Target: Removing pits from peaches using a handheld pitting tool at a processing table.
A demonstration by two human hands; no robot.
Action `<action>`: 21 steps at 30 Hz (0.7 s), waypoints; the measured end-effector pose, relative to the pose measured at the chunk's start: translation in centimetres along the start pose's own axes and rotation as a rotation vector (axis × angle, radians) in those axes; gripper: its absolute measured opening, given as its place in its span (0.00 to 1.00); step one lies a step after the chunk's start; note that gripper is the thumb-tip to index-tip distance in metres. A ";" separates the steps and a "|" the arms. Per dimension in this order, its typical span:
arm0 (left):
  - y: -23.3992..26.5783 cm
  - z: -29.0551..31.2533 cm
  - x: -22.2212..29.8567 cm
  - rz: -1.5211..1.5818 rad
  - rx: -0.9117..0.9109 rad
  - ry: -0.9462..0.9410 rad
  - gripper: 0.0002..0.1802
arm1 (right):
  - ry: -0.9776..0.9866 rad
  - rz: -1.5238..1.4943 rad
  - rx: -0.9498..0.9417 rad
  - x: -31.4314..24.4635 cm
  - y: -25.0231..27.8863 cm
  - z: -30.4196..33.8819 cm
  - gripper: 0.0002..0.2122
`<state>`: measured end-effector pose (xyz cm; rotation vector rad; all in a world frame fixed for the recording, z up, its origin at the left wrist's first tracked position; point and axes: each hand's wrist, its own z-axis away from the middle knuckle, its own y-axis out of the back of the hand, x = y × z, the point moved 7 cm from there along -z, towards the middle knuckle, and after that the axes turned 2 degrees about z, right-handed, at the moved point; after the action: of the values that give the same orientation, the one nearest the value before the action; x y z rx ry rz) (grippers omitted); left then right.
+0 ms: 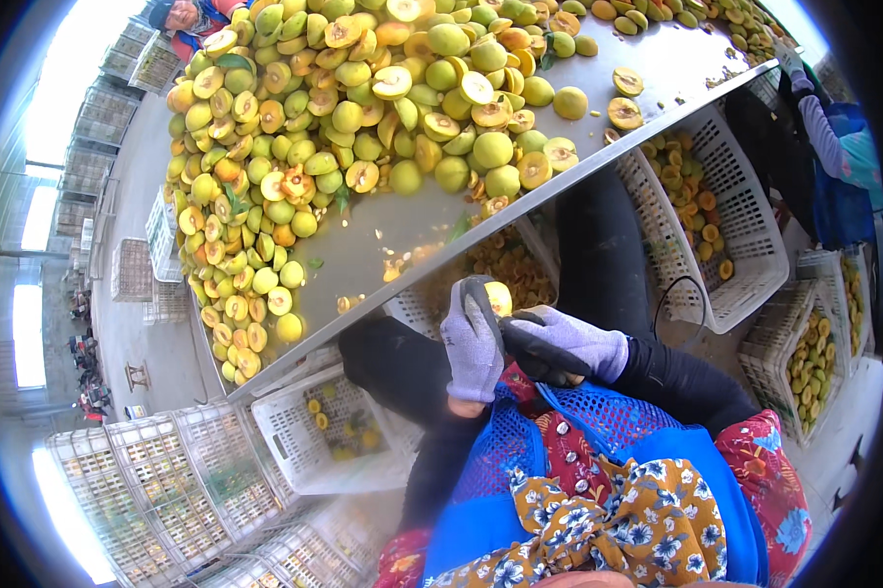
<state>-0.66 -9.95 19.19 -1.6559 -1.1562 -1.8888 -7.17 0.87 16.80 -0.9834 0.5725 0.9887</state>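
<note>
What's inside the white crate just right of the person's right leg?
Halved yellow-orange fruit is heaped inside the crate; whatever lies beneath the upper pieces is covered.

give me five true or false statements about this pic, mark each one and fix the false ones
1. Gloves cover both the left hand and the right hand. True.
2. The yellow fruit piece lies on the metal table. False: it is up at the fingers of the gloved hands.
3. Every fruit in the heap is whole. False: many are cut, with their insides showing.
4. A co-worker's gloved hand shows at the right, by the table's edge. True.
5. The white crate by the wearer's left leg is heaped to the brim. False: only a few pieces show inside it.
</note>
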 end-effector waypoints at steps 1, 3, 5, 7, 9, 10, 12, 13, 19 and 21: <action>-0.5 -0.4 -0.6 0.052 -0.050 0.012 0.22 | -0.131 -0.300 -0.096 0.8 -0.4 0.1 0.19; -1.1 -0.9 -1.0 0.102 -0.097 0.024 0.22 | -0.200 -0.709 -0.267 0.8 -1.3 0.2 0.19; -2.1 -0.7 -1.2 0.491 -0.205 0.091 0.26 | -0.250 -1.129 -0.682 0.5 -2.9 0.2 0.19; -2.2 -1.0 -1.2 0.435 -0.241 0.068 0.28 | -0.275 -1.219 -0.730 0.7 -2.6 0.3 0.18; -2.7 -1.1 -2.9 0.516 -0.273 0.190 0.29 | -0.306 -1.303 -0.777 0.5 -2.8 0.1 0.18; -2.7 -0.8 -2.4 0.579 -0.241 0.275 0.29 | -0.306 -1.328 -0.750 0.7 -2.9 -0.3 0.19; -2.3 -1.2 -2.6 0.568 -0.183 0.304 0.30 | -0.317 -1.335 -0.699 0.7 -3.1 -0.9 0.20; -1.7 -1.4 -2.9 0.556 -0.124 0.326 0.31 | -0.334 -1.330 -0.704 -0.6 -3.8 -0.5 0.20; 14.3 2.1 -15.6 0.205 0.394 0.418 0.25 | 0.122 -0.168 -0.248 -4.9 -0.7 -2.7 0.16; 19.7 3.0 -11.9 -0.450 0.260 0.460 0.27 | -0.105 -0.314 -0.192 -2.4 1.1 -3.2 0.17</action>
<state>18.55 -22.11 14.39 -0.8061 -1.5668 -2.1089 -9.15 -2.71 16.74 -1.1440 0.2284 0.8174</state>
